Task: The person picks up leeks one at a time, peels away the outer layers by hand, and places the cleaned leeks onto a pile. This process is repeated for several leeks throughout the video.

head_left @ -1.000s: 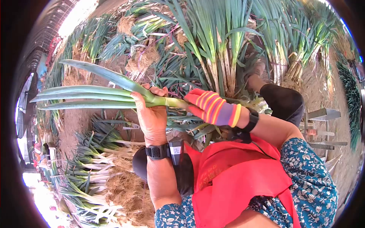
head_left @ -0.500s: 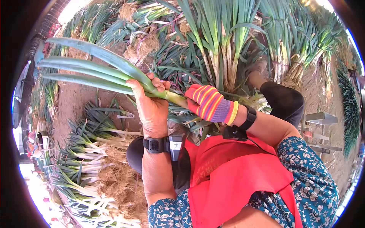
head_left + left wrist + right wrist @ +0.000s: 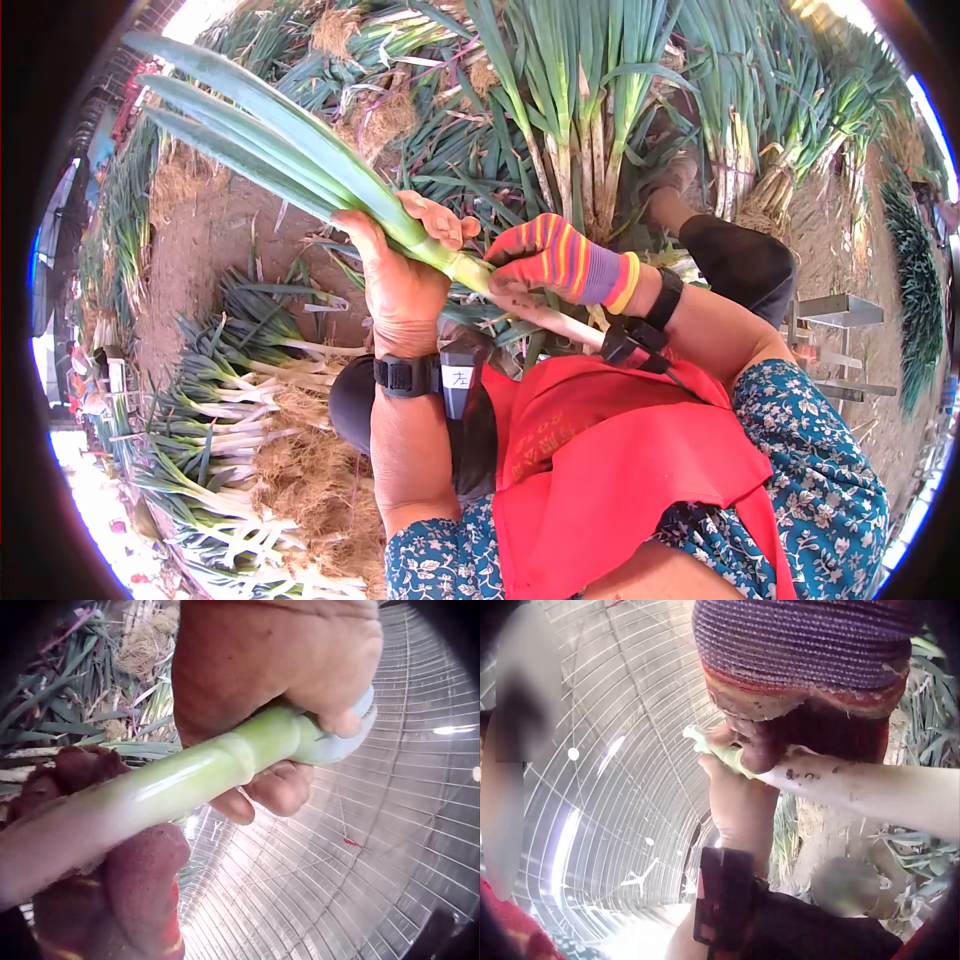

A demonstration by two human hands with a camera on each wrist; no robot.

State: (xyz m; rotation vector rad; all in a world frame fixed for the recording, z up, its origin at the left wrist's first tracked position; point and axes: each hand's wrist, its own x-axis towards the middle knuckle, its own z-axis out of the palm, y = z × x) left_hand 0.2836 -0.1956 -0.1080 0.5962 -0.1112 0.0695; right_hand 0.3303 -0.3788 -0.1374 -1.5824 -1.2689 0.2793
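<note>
A large green onion slants across the head view, its long leaves toward the upper left and its pale stalk toward the lower right. My bare left hand grips it just where the leaves spread. Wrapped around the stalk below is my right hand, in a striped glove. From the left wrist, the smooth green-white stalk shows between the bare fingers and the soiled glove fingers. Specks of soil dot the white stalk in the right wrist view.
Trimmed green onions with bushy roots lie piled at the lower left. Upright bunches stand ahead, with more bunches to the right. A metal stand is beside the right knee. A red apron covers the lap.
The green onion has tilted, its leaves rising and its root end dropping to the lower right. A length of clean pale stalk now shows beyond my gloved right hand.
</note>
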